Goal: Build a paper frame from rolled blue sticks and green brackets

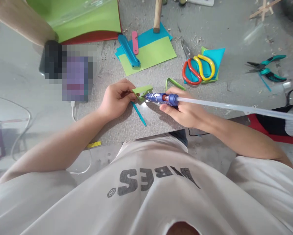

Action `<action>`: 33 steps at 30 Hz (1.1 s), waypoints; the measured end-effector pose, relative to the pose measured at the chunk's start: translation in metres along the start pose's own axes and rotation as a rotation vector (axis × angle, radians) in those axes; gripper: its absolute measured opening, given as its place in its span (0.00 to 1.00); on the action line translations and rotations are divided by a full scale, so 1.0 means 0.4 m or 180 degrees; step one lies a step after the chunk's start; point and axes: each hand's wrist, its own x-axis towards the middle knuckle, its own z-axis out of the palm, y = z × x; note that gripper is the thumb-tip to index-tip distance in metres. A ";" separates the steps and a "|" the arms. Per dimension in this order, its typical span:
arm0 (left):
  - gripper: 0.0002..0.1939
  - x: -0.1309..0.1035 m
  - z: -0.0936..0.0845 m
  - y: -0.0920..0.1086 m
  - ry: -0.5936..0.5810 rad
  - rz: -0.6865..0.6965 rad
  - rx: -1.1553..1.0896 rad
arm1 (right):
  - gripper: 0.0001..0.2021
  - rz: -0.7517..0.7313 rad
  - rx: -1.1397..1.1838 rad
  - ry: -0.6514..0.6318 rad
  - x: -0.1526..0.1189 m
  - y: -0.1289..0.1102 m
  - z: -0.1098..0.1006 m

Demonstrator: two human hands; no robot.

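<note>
My left hand (119,99) pinches a small folded piece of green paper (144,88) above the table's near part. My right hand (185,111) is wrapped round a blue hot glue gun (158,98), whose tip meets or nearly meets the green paper. A long translucent glue stick (217,105) runs out of the gun's back toward the right. Below my left fingers a thin blue paper strip (139,114) slants down; whether it is held or lies on the table I cannot tell. Just beyond my right hand sits a bent green paper strip (173,83).
Scissors (197,70) with red and yellow handles lie on blue and green paper. Beyond my hands are a blue cutter (129,50), a pink tool (135,42) and green paper (151,55). Pliers (266,68) lie right. A phone (76,78) and another person's arm (24,23) are left.
</note>
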 end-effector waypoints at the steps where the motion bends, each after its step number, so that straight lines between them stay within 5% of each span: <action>1: 0.07 -0.002 -0.001 0.001 -0.0003 -0.0024 -0.0014 | 0.32 0.0042 -0.0073 -0.0031 0.004 0.006 0.007; 13: 0.07 -0.005 -0.014 -0.024 -0.0132 0.0382 -0.0017 | 0.32 0.0188 -0.0141 -0.0271 0.014 0.003 0.024; 33: 0.07 -0.010 -0.010 0.012 0.0016 -0.0141 0.0042 | 0.26 0.0262 -0.0162 -0.0257 0.015 -0.007 0.022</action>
